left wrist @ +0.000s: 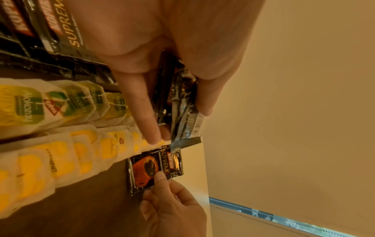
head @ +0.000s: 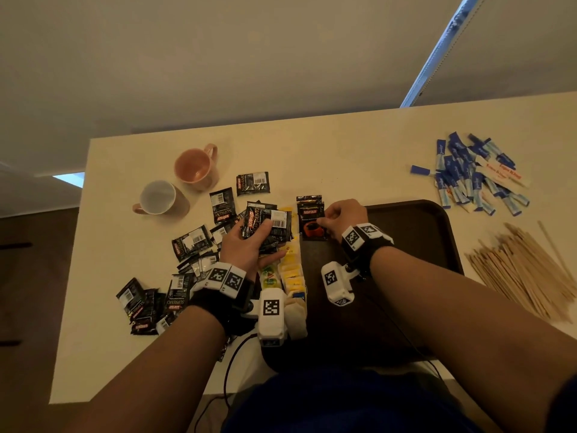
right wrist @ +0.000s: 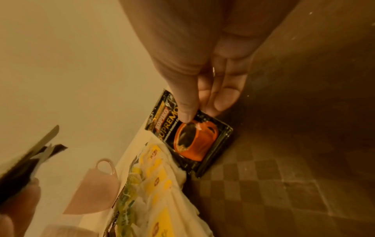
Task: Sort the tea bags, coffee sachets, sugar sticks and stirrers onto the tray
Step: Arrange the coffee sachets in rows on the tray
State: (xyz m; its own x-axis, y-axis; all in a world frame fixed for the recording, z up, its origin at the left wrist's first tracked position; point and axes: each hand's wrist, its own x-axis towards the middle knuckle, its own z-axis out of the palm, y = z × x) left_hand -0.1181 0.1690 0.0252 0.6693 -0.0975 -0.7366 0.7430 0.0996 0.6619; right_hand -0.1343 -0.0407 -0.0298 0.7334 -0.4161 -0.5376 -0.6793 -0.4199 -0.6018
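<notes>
Right hand: the right hand (head: 342,218) pinches, thumb against fingertips, one black foil coffee sachet with an orange cup printed on it (head: 310,225), holding it at its near edge as it lies face up at the far left corner of the tray.
Left hand: the left hand (head: 246,248) is curled round a small stack of black foil coffee sachets (head: 267,225), thumb on top and fingers beneath, held just above the heap on the counter.
Tray: the dark brown plastic tray (head: 431,232) sits in front of the person; along its left side run two overlapping rows of paper tea bags, yellow-tagged (head: 292,270) and green-tagged (head: 269,278).
Loose sachets: more black sachets (head: 190,243) lie scattered on the cream counter (head: 343,151), left of the tray.
Untouched groups: the blue and white paper sugar sticks (head: 471,176) and the thin wooden stirrers (head: 524,270) lie in piles on the counter, right of the tray.
Other: an orange mug (head: 195,166) and a pale mug (head: 160,198) stand beyond the sachets.
Step in hand: the tea looks done; the coffee row is, by my reading, just being started beside it.
Next move: probably release the placed sachet square to the tea rows, then take the next from the left-hand stack, face up and overlapping like the tea bags.
</notes>
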